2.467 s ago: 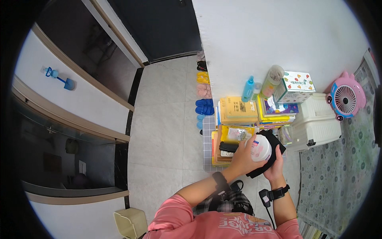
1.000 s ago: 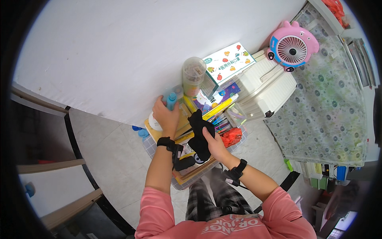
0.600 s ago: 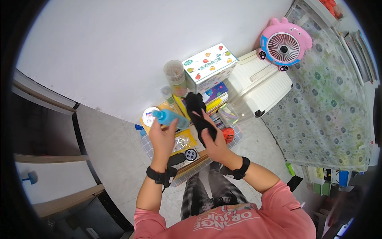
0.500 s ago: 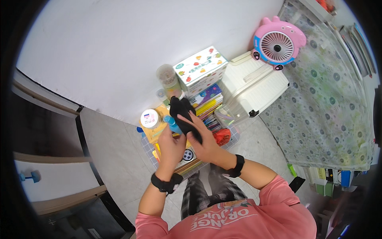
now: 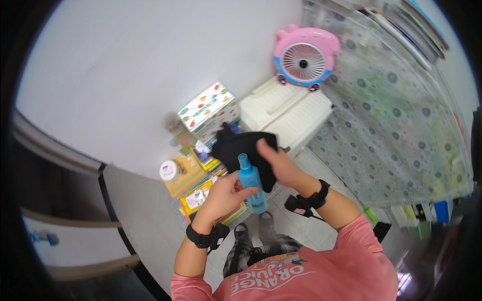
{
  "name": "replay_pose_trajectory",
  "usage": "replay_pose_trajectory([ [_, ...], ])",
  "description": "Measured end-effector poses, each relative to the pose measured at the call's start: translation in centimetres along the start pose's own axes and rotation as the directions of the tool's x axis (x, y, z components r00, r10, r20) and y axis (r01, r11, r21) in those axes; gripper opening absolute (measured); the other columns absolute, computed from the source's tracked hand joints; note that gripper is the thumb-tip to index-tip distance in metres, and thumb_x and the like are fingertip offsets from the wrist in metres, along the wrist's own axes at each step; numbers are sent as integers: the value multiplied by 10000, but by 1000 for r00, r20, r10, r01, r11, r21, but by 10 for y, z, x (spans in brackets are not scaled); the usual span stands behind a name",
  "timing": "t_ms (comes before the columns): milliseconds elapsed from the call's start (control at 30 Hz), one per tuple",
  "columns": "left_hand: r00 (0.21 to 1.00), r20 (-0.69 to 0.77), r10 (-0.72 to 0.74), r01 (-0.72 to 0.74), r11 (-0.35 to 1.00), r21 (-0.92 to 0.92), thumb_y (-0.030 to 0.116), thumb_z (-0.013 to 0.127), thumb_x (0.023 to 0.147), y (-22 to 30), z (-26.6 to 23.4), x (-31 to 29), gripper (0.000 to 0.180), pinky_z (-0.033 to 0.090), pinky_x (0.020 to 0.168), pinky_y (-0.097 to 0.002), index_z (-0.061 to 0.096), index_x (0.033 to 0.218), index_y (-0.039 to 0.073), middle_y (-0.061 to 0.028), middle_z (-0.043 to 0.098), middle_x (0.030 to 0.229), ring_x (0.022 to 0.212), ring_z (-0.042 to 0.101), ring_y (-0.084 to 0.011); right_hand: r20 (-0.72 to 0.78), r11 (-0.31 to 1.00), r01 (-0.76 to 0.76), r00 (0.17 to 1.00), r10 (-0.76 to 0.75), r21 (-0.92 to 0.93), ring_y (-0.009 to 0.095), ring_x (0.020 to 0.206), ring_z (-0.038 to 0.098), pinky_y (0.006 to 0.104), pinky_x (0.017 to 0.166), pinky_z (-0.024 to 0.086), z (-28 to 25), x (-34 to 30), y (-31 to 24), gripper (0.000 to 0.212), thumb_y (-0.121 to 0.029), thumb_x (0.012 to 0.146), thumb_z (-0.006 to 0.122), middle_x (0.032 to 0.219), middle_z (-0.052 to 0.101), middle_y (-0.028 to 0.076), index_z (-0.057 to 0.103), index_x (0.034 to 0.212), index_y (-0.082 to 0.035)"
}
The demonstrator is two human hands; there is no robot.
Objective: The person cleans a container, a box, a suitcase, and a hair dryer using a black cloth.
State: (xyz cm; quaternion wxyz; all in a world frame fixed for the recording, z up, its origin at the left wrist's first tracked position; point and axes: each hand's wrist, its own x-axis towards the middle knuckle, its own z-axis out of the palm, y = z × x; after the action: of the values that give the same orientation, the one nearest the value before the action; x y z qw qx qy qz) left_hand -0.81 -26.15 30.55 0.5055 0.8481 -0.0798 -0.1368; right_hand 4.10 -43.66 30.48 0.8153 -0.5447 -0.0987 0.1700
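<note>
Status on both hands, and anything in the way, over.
Left hand holds blue bottle. Right hand holds black cloth. Cloth partly hides white storage box.

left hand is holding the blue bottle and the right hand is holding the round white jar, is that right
Not quite: the right hand holds the black cloth, not the round white jar, which sits on the tan booklets, as the head view shows. The left hand does hold the blue bottle.
</note>
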Motion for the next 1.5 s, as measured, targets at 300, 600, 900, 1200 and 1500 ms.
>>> replay_pose_trajectory([
  [300, 971, 197, 134, -53, 926, -374, -11, 646, 778, -4, 39, 39, 168, 424, 647, -209, 552, 916, 8, -26, 585, 797, 709, 513, -68, -288, 953, 15, 955, 77, 302, 79, 777, 546, 237, 686, 458, -20, -28, 15, 467, -472, 923, 436, 890, 602, 13, 574, 1053, -45],
  [600, 924, 240, 297, -195, 908, -372, 132, 611, 832, 8, 119, 71, 350, 452, 734, -278, 462, 1118, -6, -114, 557, 983, 854, 535, -179, -658, 905, 302, 622, -425, -300, 157, 863, 537, 308, 795, 437, -46, -107, 44, 411, -348, 959, 408, 944, 602, 101, 494, 1157, 2],
  [900, 789, 379, 483, -594, 756, 274, 212, 514, 882, 54, 144, 42, 342, 430, 713, -455, 489, 1088, -61, -296, 560, 909, 807, 528, -451, -760, 879, 159, 448, -470, -450, 263, 1097, 511, 338, 936, 370, -43, -134, 58, 475, -338, 955, 392, 1118, 558, 183, 417, 1274, 14],
  [1200, 755, 522, 396, -633, 647, 425, 335, 574, 871, 70, 133, 44, 427, 450, 627, -412, 509, 1020, -60, -279, 582, 847, 733, 577, -393, -688, 966, 233, 683, -245, -113, 186, 834, 538, 294, 770, 426, -70, -130, 41, 457, -422, 961, 357, 902, 597, 105, 545, 1017, -9],
  [1500, 900, 275, 338, -355, 935, 11, 311, 562, 891, 59, 99, 57, 407, 468, 662, -344, 557, 993, -83, -214, 636, 868, 724, 612, -239, -501, 760, 268, 616, -608, -593, 300, 1015, 546, 369, 906, 387, -56, -120, 57, 475, -288, 958, 392, 1084, 576, 198, 330, 1355, -36],
])
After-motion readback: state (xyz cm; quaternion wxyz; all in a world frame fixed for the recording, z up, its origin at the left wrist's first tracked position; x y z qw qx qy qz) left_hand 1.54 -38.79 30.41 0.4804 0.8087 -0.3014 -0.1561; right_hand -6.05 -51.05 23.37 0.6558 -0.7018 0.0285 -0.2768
